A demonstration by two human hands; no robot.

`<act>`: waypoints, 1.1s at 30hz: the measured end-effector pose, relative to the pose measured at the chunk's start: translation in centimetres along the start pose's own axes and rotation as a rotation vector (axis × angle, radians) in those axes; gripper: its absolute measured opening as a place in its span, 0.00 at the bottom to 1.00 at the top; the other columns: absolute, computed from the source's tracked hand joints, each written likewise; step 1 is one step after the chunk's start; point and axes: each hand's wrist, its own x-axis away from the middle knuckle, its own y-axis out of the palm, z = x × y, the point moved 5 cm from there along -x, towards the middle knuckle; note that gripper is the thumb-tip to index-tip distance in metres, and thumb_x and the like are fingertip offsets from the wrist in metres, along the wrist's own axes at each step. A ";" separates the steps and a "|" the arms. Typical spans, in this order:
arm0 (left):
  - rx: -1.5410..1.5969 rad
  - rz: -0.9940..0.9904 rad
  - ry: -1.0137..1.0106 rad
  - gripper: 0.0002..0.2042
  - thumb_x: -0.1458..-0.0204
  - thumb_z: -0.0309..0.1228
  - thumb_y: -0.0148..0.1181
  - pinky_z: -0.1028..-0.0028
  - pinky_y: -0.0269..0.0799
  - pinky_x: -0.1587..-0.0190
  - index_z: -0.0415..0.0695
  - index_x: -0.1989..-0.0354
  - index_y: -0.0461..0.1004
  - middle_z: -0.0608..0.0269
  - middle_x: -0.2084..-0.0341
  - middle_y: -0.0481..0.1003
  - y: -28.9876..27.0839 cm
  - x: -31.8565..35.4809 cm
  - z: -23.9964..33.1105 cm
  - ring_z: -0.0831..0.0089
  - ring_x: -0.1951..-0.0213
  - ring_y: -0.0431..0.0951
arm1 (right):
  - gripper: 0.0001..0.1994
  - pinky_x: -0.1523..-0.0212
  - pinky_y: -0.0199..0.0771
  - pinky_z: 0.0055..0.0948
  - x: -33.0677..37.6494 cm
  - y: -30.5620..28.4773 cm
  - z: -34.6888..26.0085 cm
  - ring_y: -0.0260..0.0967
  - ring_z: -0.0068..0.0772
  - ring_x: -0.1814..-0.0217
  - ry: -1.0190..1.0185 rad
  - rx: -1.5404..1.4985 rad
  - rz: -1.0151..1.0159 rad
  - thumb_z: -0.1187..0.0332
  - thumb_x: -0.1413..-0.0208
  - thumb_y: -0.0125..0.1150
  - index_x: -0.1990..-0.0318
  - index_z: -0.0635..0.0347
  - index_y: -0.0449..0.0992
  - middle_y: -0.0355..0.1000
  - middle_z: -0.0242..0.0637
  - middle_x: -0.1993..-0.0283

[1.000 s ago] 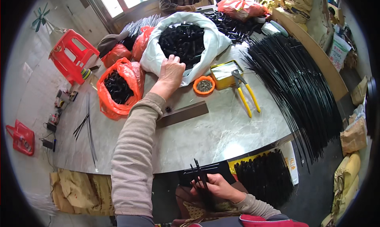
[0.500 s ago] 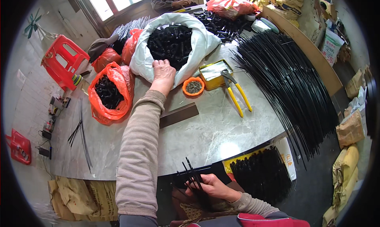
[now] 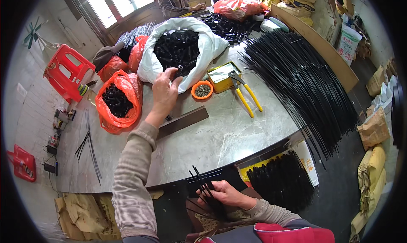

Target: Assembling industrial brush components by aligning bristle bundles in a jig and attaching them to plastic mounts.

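My left hand is at the near rim of a white woven sack, with finger and thumb closed on a short black tubular piece. Similar black pieces fill the sack. Low at the table's front edge, my right hand grips a bundle of thin black rods, their ends fanning out past the fingers. Right of the sack are an orange dish of small metal bits, a yellow tin and yellow-handled pliers. A dark brown bar lies nearer me.
A red bag of black parts stands left of the sack. Long black rods cover the table's right side, beside a cardboard panel. Below the edge lies a black bundle. Across the table sits another person.
My left hand has drawn back slightly from the sack, and a black tubular piece now shows between its finger and thumb. The right hand still grips the rods. The view has shifted a little.
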 end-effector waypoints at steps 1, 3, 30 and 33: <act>0.162 -0.031 -0.065 0.15 0.44 0.30 0.66 0.70 0.74 0.57 0.39 0.50 0.76 0.58 0.65 0.80 -0.6 0.8 1.0 0.69 0.63 0.79 | 0.13 0.51 0.76 0.24 0.1 0.2 -0.1 0.79 0.25 0.53 -0.001 0.003 0.002 0.71 0.30 0.51 0.43 0.65 0.76 0.81 0.38 0.56; 0.364 -0.135 -0.126 0.18 0.42 0.25 0.64 0.77 0.73 0.60 0.39 0.44 0.73 0.62 0.64 0.80 -1.7 3.2 3.5 0.79 0.65 0.77 | 0.13 0.51 0.76 0.24 0.4 0.5 0.0 0.79 0.25 0.53 0.001 -0.006 0.000 0.72 0.30 0.51 0.44 0.65 0.75 0.81 0.38 0.56; 1.496 0.113 -0.768 0.28 0.37 0.23 0.56 0.61 0.83 0.49 0.43 0.28 0.55 0.39 0.50 0.76 -12.6 28.3 9.0 0.49 0.49 0.81 | 0.14 0.56 0.82 0.29 4.1 5.5 -2.0 0.80 0.33 0.60 0.048 0.130 0.106 0.69 0.32 0.56 0.49 0.74 0.76 0.80 0.45 0.63; 1.516 0.078 -0.777 0.28 0.37 0.23 0.56 0.61 0.83 0.49 0.43 0.29 0.56 0.38 0.50 0.76 -12.4 28.7 9.9 0.49 0.49 0.81 | 0.14 0.56 0.82 0.30 4.4 5.6 -1.9 0.80 0.34 0.60 0.041 0.151 0.097 0.69 0.32 0.56 0.49 0.74 0.76 0.80 0.45 0.63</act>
